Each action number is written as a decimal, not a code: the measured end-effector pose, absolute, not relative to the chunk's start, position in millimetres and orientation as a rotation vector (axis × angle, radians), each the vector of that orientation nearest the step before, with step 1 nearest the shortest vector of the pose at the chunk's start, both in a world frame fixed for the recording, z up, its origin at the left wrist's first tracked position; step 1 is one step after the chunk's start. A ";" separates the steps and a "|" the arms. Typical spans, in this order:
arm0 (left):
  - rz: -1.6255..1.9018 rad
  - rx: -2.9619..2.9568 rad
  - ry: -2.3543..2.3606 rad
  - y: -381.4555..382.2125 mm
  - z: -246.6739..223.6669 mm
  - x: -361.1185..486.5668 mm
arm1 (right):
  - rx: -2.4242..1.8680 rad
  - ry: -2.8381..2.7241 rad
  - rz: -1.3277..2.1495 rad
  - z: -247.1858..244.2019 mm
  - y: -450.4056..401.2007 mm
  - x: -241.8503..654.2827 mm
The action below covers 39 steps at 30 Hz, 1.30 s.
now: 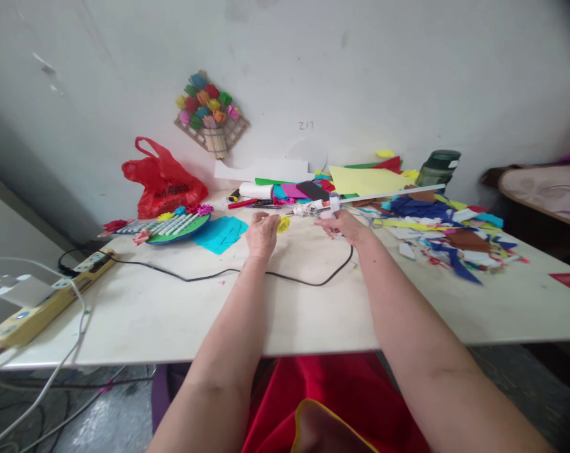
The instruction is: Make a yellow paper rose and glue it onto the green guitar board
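Between the fingertips of my left hand (261,234) is a small yellow paper flower (284,224), raised a little above the table. My right hand (339,226) is wrapped round a white hot glue gun (333,205), whose nozzle points left toward the flower. A long pale glue stick (393,194) sticks out of the gun's back. From its handle a black cord (308,284) runs left across the table. Left of my left hand lie turquoise paper sheets (221,234).
A yellow power strip (49,299) lies at the left edge. Behind it are a green round craft piece with rolled sticks (178,229) and a red plastic bag (165,182). Paper scraps (455,242) cover the right side, near a dark green bottle (438,168). Coloured sheets (365,181) lie at the back.
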<state>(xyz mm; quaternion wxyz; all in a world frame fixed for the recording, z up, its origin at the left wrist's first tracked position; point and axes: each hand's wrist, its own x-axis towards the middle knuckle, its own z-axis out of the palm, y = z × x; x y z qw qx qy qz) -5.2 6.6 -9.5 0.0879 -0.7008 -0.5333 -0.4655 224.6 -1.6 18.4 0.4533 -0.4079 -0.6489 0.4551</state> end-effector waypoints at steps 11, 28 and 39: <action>-1.357 -2.152 -1.540 6.7 -9.4 -4.0 | -1.026 -1.602 1.167 16.7 0.1 226.5; -1.371 -2.242 -1.472 2.2 -4.7 -2.4 | -0.921 -1.453 1.520 6.1 0.9 231.8; -1.388 -2.216 -1.481 4.0 -5.8 -1.2 | -0.870 -1.440 1.593 1.4 4.1 233.1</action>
